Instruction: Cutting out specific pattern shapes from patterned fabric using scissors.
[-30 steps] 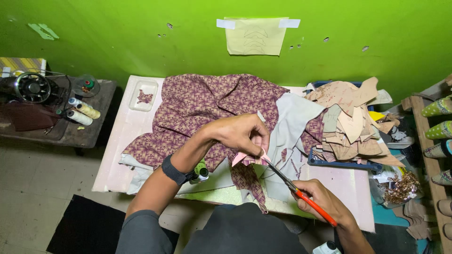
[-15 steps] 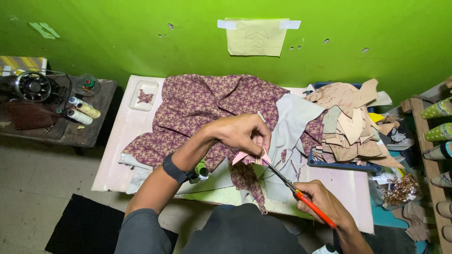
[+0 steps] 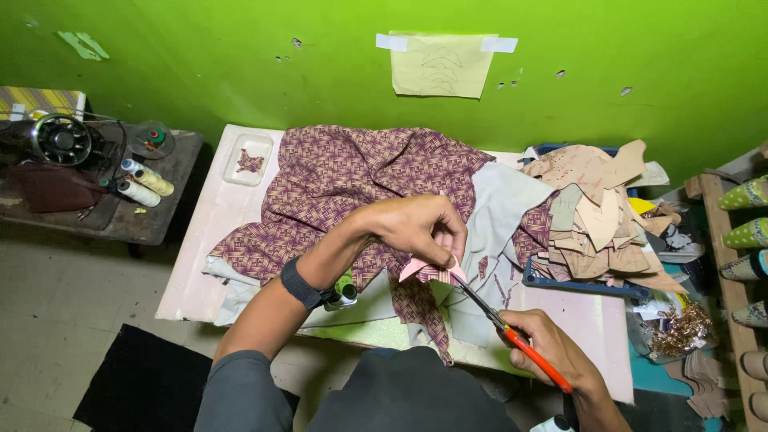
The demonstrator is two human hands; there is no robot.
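My left hand point(image 3: 420, 228) pinches a small pink-backed piece of patterned cloth point(image 3: 424, 270) held just above the table. My right hand point(image 3: 552, 352) grips orange-handled scissors point(image 3: 512, 336), whose blades point up-left and meet the edge of that piece. Under both hands lies a large purple patterned fabric point(image 3: 344, 184) spread over the pink table point(image 3: 200, 264), with a grey cloth point(image 3: 500, 216) overlapping its right side. A black band sits on my left wrist.
A heap of tan cut pattern pieces point(image 3: 596, 212) sits at the right on a blue tray. A small white dish point(image 3: 248, 158) lies at the table's far left. A sewing machine point(image 3: 56, 140) and thread spools point(image 3: 144, 182) stand on a dark side table. A paper template point(image 3: 440, 64) is taped to the green wall.
The scissors and my right hand have shifted slightly lower and closer to me along the cloth piece; my left hand keeps the same grip.
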